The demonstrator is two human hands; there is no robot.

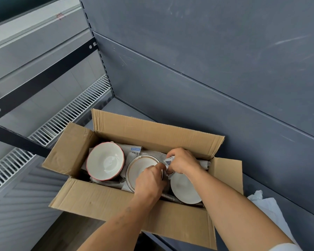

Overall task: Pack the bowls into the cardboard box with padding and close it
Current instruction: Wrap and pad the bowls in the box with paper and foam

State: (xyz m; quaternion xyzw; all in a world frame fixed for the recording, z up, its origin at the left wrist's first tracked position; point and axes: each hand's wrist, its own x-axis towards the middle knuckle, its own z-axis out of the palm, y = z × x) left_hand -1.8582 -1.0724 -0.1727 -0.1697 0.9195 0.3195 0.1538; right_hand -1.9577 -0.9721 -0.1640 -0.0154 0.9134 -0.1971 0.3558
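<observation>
An open cardboard box sits on a dark grey shelf, all flaps up. Inside stand three white bowls on grey paper padding: a red-rimmed bowl at the left, a gold-rimmed bowl in the middle, and a third bowl at the right. Between the middle and right bowls, my right hand grips a crumpled piece of padding. My left hand reaches over the middle bowl and pinches the same padding from the left.
The shelf's grey back panel rises right behind the box. White crumpled paper lies on the shelf to the right of the box. A black shelf bracket and a white floor grille are at the left.
</observation>
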